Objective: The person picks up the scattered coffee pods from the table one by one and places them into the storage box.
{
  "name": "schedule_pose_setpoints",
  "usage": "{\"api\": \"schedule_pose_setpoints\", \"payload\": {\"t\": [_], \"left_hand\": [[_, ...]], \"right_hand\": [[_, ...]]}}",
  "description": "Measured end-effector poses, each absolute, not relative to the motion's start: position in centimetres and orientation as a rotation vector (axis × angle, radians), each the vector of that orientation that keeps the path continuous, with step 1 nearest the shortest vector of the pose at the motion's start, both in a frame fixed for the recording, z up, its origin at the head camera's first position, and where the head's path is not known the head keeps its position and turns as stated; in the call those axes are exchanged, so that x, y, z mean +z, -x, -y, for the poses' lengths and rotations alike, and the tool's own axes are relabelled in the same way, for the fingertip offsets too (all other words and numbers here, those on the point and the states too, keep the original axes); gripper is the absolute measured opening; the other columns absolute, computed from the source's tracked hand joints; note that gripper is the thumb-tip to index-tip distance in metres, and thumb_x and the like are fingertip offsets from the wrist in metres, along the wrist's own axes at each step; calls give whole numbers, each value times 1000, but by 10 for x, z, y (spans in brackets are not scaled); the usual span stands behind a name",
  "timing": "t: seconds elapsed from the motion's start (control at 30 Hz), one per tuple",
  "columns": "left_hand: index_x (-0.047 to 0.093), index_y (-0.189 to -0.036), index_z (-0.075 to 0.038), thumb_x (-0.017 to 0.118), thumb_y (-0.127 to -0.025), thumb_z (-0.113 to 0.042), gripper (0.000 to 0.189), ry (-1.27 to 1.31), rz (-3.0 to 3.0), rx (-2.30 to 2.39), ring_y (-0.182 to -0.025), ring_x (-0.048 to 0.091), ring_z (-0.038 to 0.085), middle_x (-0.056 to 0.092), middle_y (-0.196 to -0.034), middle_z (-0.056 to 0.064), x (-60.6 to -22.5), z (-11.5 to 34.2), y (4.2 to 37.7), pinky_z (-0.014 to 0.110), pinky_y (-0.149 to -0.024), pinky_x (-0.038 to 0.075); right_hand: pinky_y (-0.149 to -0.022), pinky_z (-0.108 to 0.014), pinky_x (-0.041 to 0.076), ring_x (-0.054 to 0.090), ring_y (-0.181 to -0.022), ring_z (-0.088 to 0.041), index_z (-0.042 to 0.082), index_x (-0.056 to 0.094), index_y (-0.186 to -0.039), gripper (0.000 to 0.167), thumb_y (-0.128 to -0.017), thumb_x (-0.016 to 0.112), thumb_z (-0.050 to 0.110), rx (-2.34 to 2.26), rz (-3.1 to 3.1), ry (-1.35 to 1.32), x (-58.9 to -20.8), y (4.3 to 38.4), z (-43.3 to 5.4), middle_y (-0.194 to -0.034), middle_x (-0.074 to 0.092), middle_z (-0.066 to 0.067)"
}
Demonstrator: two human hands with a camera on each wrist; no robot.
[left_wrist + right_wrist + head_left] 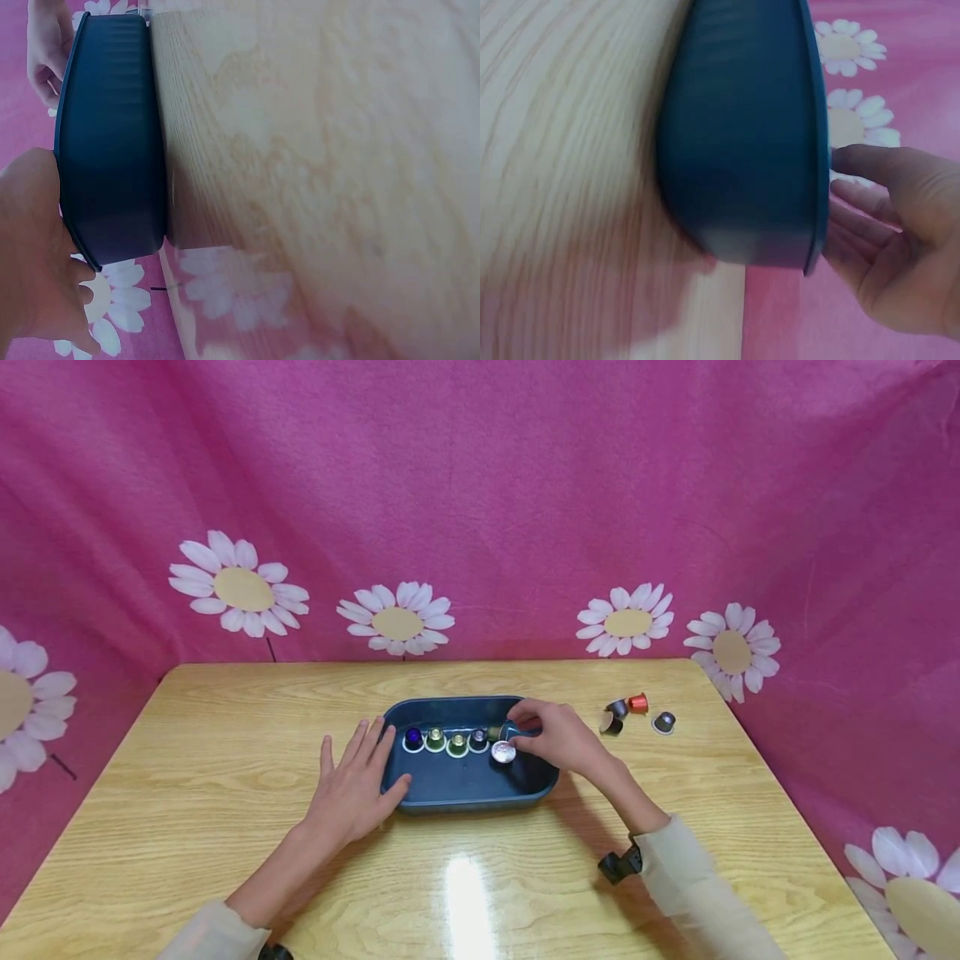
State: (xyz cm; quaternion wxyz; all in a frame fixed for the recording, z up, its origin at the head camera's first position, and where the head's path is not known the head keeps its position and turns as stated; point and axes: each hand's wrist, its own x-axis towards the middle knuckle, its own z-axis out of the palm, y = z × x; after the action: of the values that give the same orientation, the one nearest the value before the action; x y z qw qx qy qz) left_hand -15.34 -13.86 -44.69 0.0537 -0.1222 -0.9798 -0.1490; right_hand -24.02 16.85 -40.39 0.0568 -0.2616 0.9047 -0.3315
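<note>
A dark blue tray (442, 789) with rounded corners sits on the table. Inside, a row of coffee capsules runs along its middle: a dark blue one (413, 739), two green ones (457, 743) and a grey-purple one (478, 740). Toward the right, an olive capsule (494, 733) lies beside one tipped with its silver lid (503, 752) showing. My right hand (558, 735) reaches over the tray's right end and pinches a teal-blue capsule (512, 729) between thumb and fingers. My left hand (352, 785) rests at the left rim, fingers spread and straight.
Right of the tray, on the wooden table (247, 735), lie a red capsule (638, 703), a dark one (618, 709), one on its side (611, 723) and a grey one (664, 722). A pink flowered cloth (487, 510) hangs behind the table.
</note>
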Motion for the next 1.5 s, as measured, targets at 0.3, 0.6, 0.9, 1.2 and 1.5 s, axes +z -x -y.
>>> {"api": "schedule_pose_setpoints", "payload": {"t": [0.3,0.6,0.9,1.2,1.5], "left_hand": [[32,-156,-2,55,-97,-48,78,374,2968,-448,-149,15,37,23,-162,18,-447,139,153,69,-111,1],[32,-155,-2,53,-98,-50,78,374,2971,-449,-150,15,36,23,-162,17,-448,139,152,69,-111,1],[32,-155,-2,56,-97,-47,77,379,2966,-448,-149,15,37,23,-162,18,-447,139,153,69,-111,1],[32,-155,-2,55,-97,-48,78,372,2989,-442,-150,13,37,22,-163,18,-447,139,153,69,-111,0],[32,-156,-3,54,-97,-49,78,369,2993,-432,-150,13,36,21,-163,17,-446,138,153,69,-111,1]], "right_hand": [[-89,-43,54,66,-110,-31,0,66,-120,36,-88,77,12,-1244,-2755,738,-397,242,-199,-117,68,-18],[-84,-30,56,66,-110,-34,0,66,-119,36,-88,78,13,-1463,-2669,583,-402,241,-243,-116,68,-17],[-81,-18,52,64,-110,-34,-2,64,-116,37,-89,77,19,-1434,-2735,440,-410,239,-283,-116,64,-23],[-79,-17,53,61,-115,-41,-9,60,-122,40,-90,75,9,-1455,-2737,272,-420,242,-307,-125,61,-28],[-77,-16,51,60,-117,-41,-9,60,-120,38,-90,75,9,-1393,-2758,200,-435,247,-317,-123,62,-29]]}}
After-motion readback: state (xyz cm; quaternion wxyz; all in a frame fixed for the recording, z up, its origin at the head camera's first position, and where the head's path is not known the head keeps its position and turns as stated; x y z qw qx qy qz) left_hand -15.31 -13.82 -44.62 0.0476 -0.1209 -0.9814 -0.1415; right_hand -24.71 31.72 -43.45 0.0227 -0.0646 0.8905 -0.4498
